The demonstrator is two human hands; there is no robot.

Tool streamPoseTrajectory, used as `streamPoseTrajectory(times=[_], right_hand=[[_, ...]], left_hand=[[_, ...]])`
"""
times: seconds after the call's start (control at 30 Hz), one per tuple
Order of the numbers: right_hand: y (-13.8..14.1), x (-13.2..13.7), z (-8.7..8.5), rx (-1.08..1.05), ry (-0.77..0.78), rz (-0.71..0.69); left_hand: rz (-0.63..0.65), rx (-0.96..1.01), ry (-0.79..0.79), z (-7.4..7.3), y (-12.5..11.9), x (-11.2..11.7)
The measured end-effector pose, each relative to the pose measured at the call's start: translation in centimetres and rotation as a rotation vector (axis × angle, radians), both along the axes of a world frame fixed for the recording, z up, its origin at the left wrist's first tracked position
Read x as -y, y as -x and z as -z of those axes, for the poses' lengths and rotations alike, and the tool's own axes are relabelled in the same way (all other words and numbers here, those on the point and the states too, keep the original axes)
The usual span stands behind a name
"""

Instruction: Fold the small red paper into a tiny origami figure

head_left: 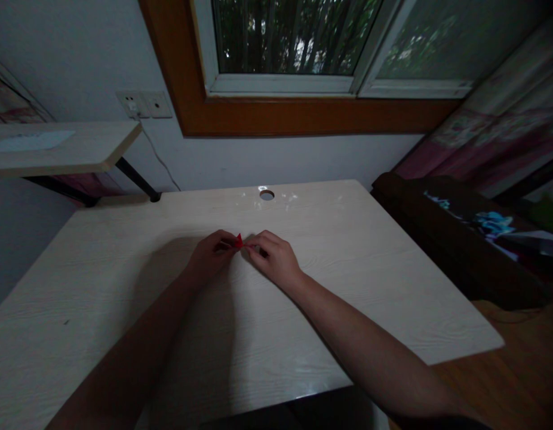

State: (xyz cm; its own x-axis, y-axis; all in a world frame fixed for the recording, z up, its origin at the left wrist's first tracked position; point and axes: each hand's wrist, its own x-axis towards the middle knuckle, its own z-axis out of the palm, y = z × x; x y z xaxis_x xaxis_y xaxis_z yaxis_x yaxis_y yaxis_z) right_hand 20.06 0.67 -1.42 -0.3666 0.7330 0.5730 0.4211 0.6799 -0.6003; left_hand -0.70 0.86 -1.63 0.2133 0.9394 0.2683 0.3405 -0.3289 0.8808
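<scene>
A small red folded piece [239, 241], which looks like paper, is held between both hands over the middle of the desk. One pointed part of it stands up. My left hand [210, 253] pinches its left side between thumb and fingers. From the other side, my right hand [276, 255] pinches a thin red end with thumb and forefinger. The fingertips almost meet and hide much of the piece, so its full shape cannot be made out. Both hands are just above or resting on the pale desk [348, 286]; which of these I cannot tell.
A raised shelf [79, 149] on black legs stands at the desk's back left, with a paper sheet [32, 141] on it. A round cable hole [267, 195] lies near the back edge. A white cord [157, 154] hangs from the wall socket [133, 104]. Right of the desk is dark furniture [438, 239].
</scene>
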Motion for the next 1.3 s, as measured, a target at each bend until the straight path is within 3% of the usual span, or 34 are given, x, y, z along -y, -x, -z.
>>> streamPoseTrajectory(times=[0.23,0.5,1.0,1.3], right_hand=[[0.20,-0.02,0.02,-0.096,0.021,-0.062],[0.44,-0.25,0.37,-0.151,0.127,-0.045],[0.57,-0.68,0.65,-0.203,0.271,-0.032],[0.55,-0.73,0.91,-0.213,0.249,-0.058]], left_hand=[[-0.027,0.110,0.075,0.35,0.31,-0.40],[-0.001,0.247,0.085,-0.27,0.04,-0.46],[-0.003,0.259,0.077,0.30,0.19,-0.74],[-0.032,0.233,0.109,0.64,0.14,-0.74]])
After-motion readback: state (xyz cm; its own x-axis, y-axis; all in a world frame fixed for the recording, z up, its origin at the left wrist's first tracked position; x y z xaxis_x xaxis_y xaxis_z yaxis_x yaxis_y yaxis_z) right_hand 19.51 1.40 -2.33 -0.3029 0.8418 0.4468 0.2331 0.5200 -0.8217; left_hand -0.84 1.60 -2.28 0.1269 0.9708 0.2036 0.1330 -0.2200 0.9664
